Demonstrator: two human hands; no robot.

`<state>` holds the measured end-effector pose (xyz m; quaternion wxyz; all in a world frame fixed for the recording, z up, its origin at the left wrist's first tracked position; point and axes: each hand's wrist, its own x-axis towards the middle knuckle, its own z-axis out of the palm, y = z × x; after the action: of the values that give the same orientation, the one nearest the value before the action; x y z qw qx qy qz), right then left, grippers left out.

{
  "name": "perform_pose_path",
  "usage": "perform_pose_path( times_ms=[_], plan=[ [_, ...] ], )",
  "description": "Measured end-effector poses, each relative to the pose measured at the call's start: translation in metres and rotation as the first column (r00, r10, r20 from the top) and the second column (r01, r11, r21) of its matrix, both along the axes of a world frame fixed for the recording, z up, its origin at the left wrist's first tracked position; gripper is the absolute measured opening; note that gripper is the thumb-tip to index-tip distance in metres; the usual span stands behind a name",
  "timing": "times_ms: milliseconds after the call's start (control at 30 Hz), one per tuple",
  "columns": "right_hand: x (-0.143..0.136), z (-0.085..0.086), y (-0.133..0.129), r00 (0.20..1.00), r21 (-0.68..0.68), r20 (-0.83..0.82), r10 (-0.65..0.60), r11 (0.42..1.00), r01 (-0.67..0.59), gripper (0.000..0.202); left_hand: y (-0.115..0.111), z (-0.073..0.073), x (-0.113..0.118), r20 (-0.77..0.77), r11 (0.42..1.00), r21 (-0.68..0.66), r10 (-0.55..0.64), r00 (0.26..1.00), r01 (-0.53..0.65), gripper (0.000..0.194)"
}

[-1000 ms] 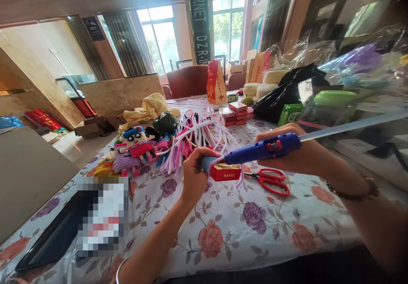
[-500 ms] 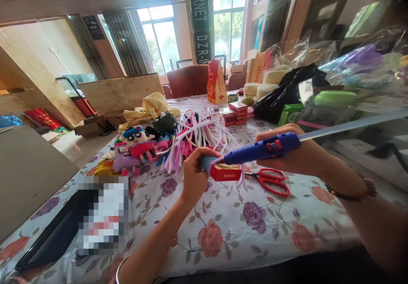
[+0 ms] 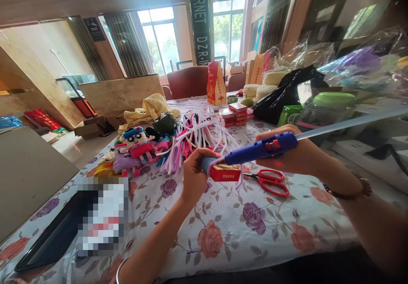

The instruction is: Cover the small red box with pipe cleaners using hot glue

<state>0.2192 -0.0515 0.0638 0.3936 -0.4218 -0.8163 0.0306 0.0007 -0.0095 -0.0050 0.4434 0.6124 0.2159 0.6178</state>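
My left hand (image 3: 196, 171) is closed round a small red box (image 3: 225, 173) with gold sides. Blue-grey fuzzy stems (image 3: 208, 164) wrap the end of the box near my fingers, and the loose end of a lilac stem (image 3: 239, 182) hangs beside it. In my right hand (image 3: 283, 158) is a blue hot glue gun (image 3: 263, 149), its nozzle tip at the wrapped stems on top of the box. A long translucent glue stick sticks out of the gun's back end. Red-handled scissors (image 3: 272, 182) lie on the flowered tablecloth just behind the box.
Bundled pipe cleaners (image 3: 197, 139) lie beyond my left hand, with a crocheted-looking doll (image 3: 138, 141) to their left. Stacked red boxes (image 3: 237, 114) and a paper bag (image 3: 216, 84) stand farther back. At right is a black plastic bag (image 3: 283, 92). A dark tray (image 3: 54, 228) lies at left.
Almost nothing differs. The glue gun and my right hand have shifted very slightly; my left hand keeps the box in the same place.
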Motion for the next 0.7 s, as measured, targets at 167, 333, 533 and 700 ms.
perform_pose_path(
  times_ms=[167, 333, 533, 700],
  plan=[
    [0.0018, -0.0021, 0.0021, 1.0, -0.004, 0.009, -0.008, 1.0, 0.008, 0.016, 0.0003, 0.0003, -0.0001, 0.01, 1.0, -0.017, -0.002, 1.0, 0.002, 0.027],
    [0.003, -0.0005, 0.0013, 0.999, 0.016, 0.037, -0.016, 1.0, 0.015, 0.016, 0.0009, -0.002, -0.0011, 0.007, 1.0, 0.003, 0.005, 1.0, -0.005, 0.027],
    [0.002, 0.002, 0.0004, 0.998, 0.018, 0.057, -0.018, 1.0, 0.017, 0.02, 0.0013, -0.0019, -0.0007, 0.014, 1.0, 0.016, 0.009, 1.0, -0.009, 0.03],
    [0.0025, 0.003, 0.0009, 0.997, 0.056, 0.08, -0.018, 0.998, 0.013, 0.022, 0.0014, -0.0019, -0.0012, 0.018, 0.999, 0.039, 0.016, 1.0, -0.017, 0.031]
  ],
)
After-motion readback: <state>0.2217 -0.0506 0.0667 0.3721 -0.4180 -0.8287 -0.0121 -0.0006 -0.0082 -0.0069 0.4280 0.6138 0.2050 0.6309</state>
